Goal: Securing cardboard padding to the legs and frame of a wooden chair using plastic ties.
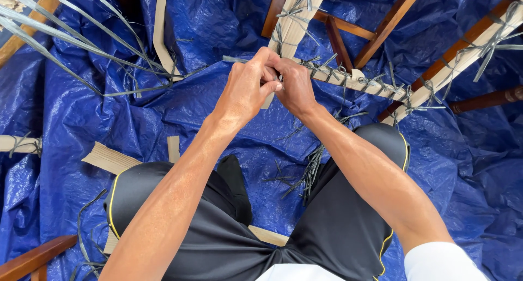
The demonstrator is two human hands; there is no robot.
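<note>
Nearest, black shorts with yellow piping, knees spread, cut off at the bottom edge along with a white sleeve. Between the knees, blue tarp, crumpled, strewn with grey strap offcuts and flat pale wood pieces. Further out, both forearms reaching forward and meeting at a pale wooden slat. Left hand closed in a pinch, thumb and fingers curled tight round a thin grey strap at the slat's near end. Right hand closed too, pressed against the left, knuckles up; fingertips hidden behind the left hand, so hard to make out exactly what sits between them. Slat's long axis running from the hands off to the right and slightly down, bound along its length with grey strap knots, its left end tucked under both hands. A second pale slat rising from the hands toward the top edge, cut off there. Beyond, dark brown wooden frame bars crossing behind the slats, partly out of view at top and right. Far left, long loose grey strips fanning in from the upper left corner, ends out of view.
</note>
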